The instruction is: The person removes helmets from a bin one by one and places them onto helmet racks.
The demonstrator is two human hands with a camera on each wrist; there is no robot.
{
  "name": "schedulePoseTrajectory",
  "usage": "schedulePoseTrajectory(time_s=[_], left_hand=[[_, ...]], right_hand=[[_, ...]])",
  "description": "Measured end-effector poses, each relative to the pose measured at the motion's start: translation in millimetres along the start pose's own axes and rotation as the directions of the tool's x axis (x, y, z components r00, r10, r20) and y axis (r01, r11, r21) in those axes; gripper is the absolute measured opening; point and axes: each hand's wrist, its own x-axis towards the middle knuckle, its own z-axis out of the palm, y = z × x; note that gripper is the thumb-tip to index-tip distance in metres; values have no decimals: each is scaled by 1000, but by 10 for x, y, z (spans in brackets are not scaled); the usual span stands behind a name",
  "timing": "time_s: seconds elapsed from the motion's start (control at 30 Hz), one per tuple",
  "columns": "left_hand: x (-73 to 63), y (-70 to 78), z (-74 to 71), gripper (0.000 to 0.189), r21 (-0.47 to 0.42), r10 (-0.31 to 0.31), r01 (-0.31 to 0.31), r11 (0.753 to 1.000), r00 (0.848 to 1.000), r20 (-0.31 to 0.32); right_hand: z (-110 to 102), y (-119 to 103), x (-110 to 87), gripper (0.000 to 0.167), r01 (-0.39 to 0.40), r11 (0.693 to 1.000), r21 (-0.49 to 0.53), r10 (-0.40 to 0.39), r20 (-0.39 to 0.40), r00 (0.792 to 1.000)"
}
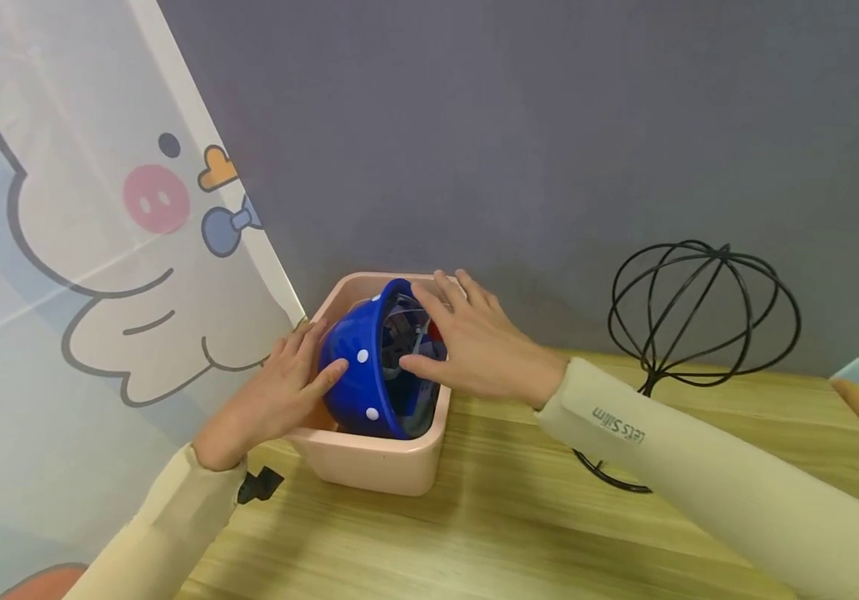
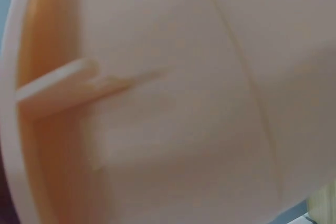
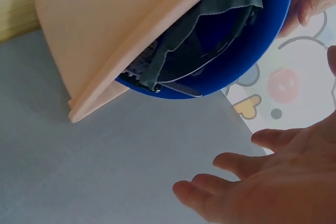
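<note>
A blue helmet (image 1: 347, 379) with white dots sits tipped on its side in a pale pink bin (image 1: 377, 467). Its hollow, with dark straps and a liner inside, faces right. My left hand (image 1: 272, 404) lies along the bin's left rim, fingers extended, thumb over the helmet's shell. My right hand (image 1: 477, 346), fingers spread, hovers by the helmet's open side and the bin's right rim. In the right wrist view the right hand (image 3: 273, 182) holds nothing, and a gap separates it from the helmet's edge (image 3: 262, 51). Only the bin's outer wall (image 2: 184, 114) fills the left wrist view.
To the right stands a black wire frame (image 1: 725, 317) shaped like a balloon whisk, its base partly behind my right sleeve (image 1: 684, 467). A grey wall (image 1: 511, 150) rises behind the wooden table (image 1: 489, 517). A cartoon-printed sheet (image 1: 84, 208) covers the left side.
</note>
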Motion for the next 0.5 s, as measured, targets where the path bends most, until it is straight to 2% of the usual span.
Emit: schedulePoseTrajectory(time_s=[0.13, 0.3, 0.5], left_hand=[[19, -10, 55, 76, -13, 20, -20, 1000, 1000, -13], [28, -31, 109, 74, -3, 62, -62, 998, 996, -62], [25, -46, 168, 72, 16, 80, -79, 997, 991, -109]], right_hand=[[29, -63, 163, 88, 34, 999, 40, -34, 17, 999], [93, -190, 382, 86, 50, 996, 75, -55, 65, 996], [246, -318, 601, 81, 58, 998, 39, -63, 136, 989]])
